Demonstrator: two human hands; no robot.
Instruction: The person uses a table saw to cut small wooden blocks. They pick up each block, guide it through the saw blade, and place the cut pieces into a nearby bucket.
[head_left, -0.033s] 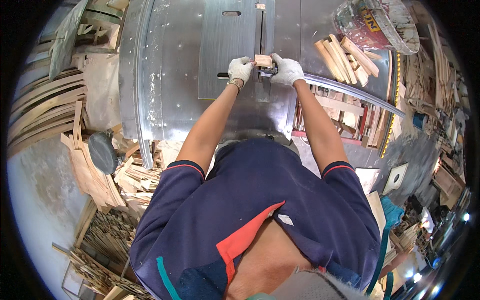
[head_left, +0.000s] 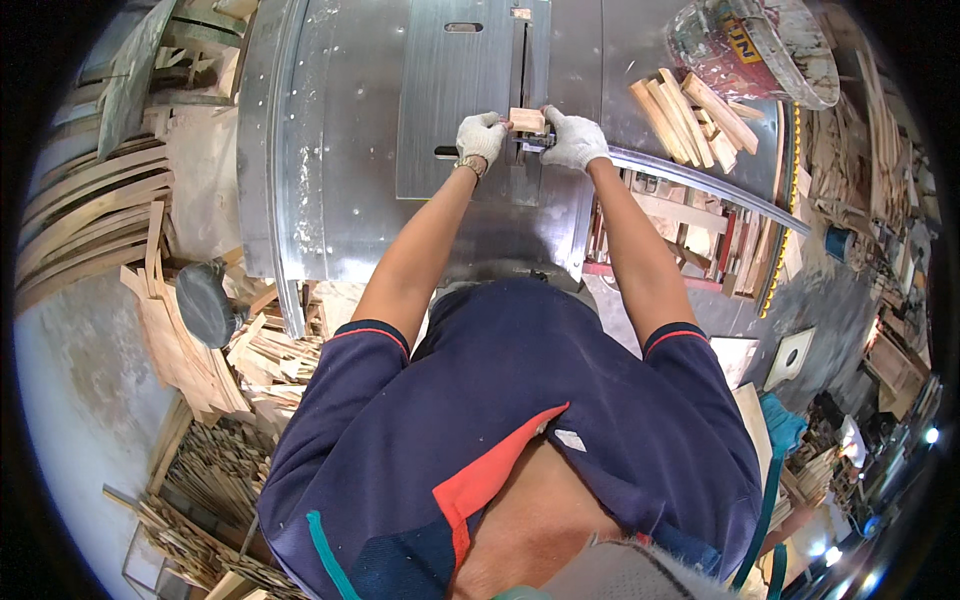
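A small pale wooden block [head_left: 526, 119] lies across a narrow dark slot in the steel machine table [head_left: 350, 100], with a small metal fitting [head_left: 534, 143] just below it. My left hand [head_left: 480, 142], in a white knit glove with a watch at the wrist, has curled fingers at the block's left end. My right hand [head_left: 574, 142], gloved likewise, grips the right end with thumb and fingers, some hidden under the hand.
Cut wood strips [head_left: 670, 120] lie at the right beside a paint-stained bucket [head_left: 730, 50]. A metal rail [head_left: 700, 180] slants across the right side. Stacked boards [head_left: 90, 220], offcuts [head_left: 260, 360] and a grey round object [head_left: 205, 305] are at the left.
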